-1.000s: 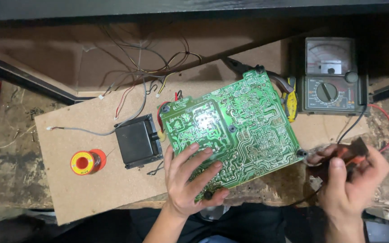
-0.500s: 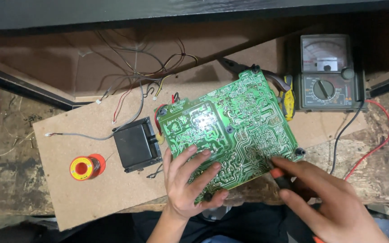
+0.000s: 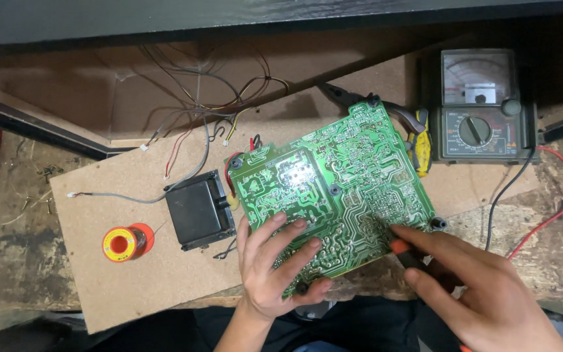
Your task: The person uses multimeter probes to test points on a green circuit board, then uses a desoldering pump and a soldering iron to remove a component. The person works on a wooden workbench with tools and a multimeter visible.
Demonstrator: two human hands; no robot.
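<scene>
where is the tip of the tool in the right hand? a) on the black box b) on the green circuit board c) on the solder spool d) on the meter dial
b: the right hand holds an orange-handled tool with its tip on the solder side of the green circuit board, which the left hand steadies.

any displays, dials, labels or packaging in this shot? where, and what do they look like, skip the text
Meter: top right, by the circuit board; dark boxy case, pale needle window above a round black knob.
Yellow label: narrow strip between board and meter.
Spool: left on the brown panel; orange reel, yellow end sticker.
No packaging or lit screens.
Left hand rests on the board; right hand holds an orange-tipped probe to it.
</scene>
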